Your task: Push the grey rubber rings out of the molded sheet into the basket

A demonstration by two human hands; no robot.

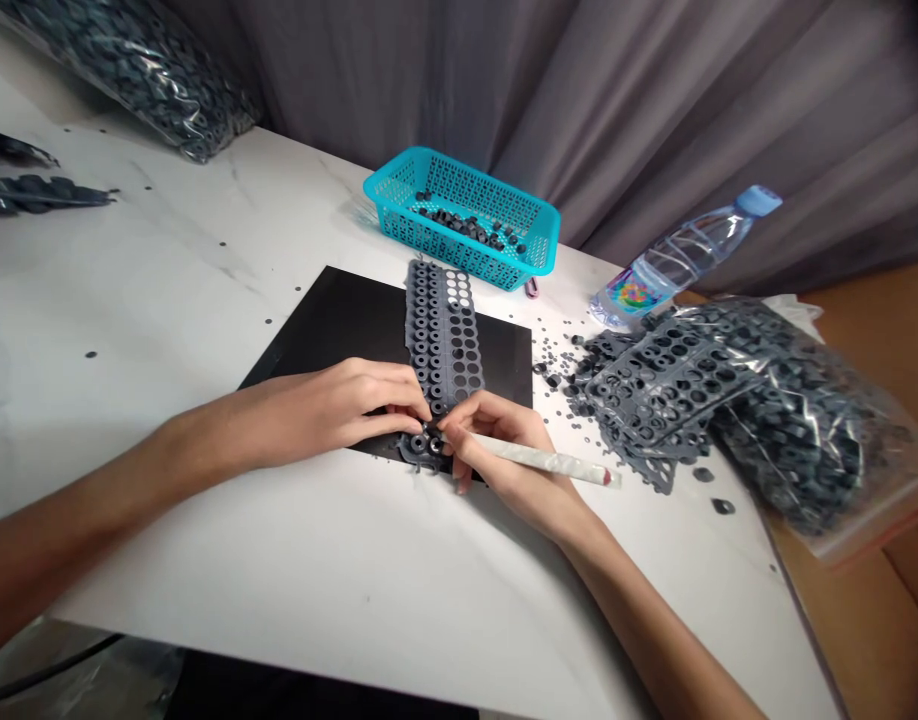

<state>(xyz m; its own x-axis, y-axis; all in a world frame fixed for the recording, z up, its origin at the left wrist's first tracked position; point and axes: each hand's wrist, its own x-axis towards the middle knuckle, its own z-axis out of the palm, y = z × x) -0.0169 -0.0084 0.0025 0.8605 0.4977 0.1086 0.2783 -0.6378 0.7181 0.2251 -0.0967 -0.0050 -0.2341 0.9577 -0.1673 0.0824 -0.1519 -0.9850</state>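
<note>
A grey rubber sheet [442,335] of punched rings lies lengthwise on a black mat [339,325]. Many of its holes on the right side are empty. My left hand [354,405] rests on the mat with its fingers pressed down on the sheet's near end. My right hand [496,450] grips a white stick [549,463] like a pen, its tip against the rings at the sheet's near end, right beside my left fingertips.
A turquoise basket [466,215] with loose grey rings stands behind the mat. A water bottle [676,260] lies at the right. Stacked grey sheets [654,385], a plastic bag of rings [811,420] and scattered bits lie at the right. Another bag [144,75] sits far left.
</note>
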